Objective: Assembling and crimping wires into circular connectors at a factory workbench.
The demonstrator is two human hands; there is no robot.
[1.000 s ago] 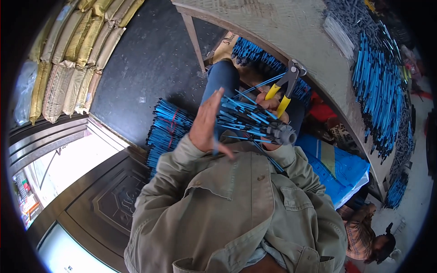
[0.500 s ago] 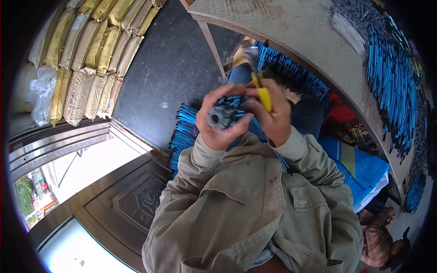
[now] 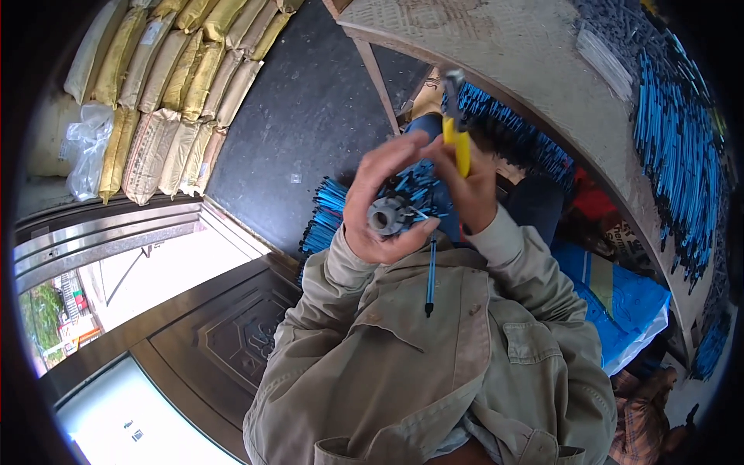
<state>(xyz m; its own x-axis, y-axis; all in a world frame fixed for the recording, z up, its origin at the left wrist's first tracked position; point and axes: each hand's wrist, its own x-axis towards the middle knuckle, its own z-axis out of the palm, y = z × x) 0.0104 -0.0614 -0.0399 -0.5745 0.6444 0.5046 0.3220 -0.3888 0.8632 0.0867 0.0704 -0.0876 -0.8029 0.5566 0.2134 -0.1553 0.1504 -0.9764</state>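
Above the lap, in the head view, the left hand (image 3: 358, 221) now curls around a bundle of blue sticks (image 3: 417, 184) with a grey ring (image 3: 384, 219) at its near end; one second ago that hand was open and off it. The right hand (image 3: 474, 182) grips yellow-handled pliers (image 3: 460, 149), blurred and more upright than half a second ago; whether its fingers touch the bundle, I cannot tell. Two loose sticks (image 3: 432, 275) that slanted right now hang straight down before the jacket (image 3: 418, 349). The surface (image 3: 511, 39) curves its edge past the pliers' head and down the right side. Leftward, a stick pile (image 3: 325, 213) sits close by, and dark floor (image 3: 291, 116) spreads toward stacked sacks (image 3: 182, 66).
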